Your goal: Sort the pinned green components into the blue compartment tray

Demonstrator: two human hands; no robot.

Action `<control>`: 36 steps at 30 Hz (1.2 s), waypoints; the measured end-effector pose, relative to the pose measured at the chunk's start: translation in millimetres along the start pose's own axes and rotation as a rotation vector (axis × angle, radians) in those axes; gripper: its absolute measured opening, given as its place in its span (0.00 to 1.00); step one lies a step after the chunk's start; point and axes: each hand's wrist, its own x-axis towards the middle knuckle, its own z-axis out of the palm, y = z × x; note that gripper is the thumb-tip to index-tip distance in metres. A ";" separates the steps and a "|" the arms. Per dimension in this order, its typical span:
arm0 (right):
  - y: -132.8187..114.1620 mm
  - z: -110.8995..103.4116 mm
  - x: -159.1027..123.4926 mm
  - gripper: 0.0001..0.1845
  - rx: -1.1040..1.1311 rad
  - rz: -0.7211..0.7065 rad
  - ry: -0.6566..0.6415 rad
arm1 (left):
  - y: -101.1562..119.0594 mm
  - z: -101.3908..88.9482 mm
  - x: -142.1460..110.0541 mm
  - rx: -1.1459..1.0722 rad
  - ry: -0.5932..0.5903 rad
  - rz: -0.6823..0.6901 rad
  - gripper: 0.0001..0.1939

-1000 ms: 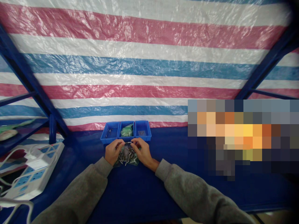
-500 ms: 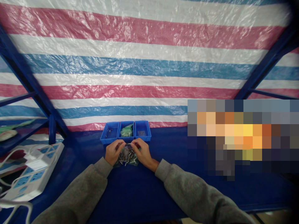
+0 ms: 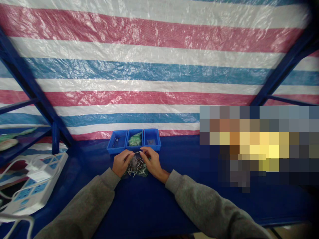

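My left hand and my right hand are close together over a pile of small metal pins that lies on a clear green-tinted bag on the blue table. Both hands pinch one thin metal pin between their fingertips, held level above the pile. Just behind them stand three small blue bins: the left bin holds a few metal parts, the middle bin holds green plastic pieces, the right bin holds a small grey item.
A white power strip with blue sockets and its cables lie at the left on the blue table. A striped red, white and blue tarp hangs behind. Blue frame posts stand left and right. A blurred patch covers the right.
The hands stay over the pile. The fingertips closed together half a second ago and have parted slightly, so the thin pin shows again between them.
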 end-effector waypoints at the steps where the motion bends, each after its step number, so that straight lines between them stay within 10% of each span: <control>1: 0.2 0.1 0.1 0.11 -0.003 -0.006 -0.005 | 0.0 0.0 -0.1 -0.001 -0.003 0.001 0.12; 36: -1.3 -1.2 0.0 0.10 -0.057 -0.044 -0.022 | -3.3 1.0 -0.9 -0.016 0.080 0.008 0.08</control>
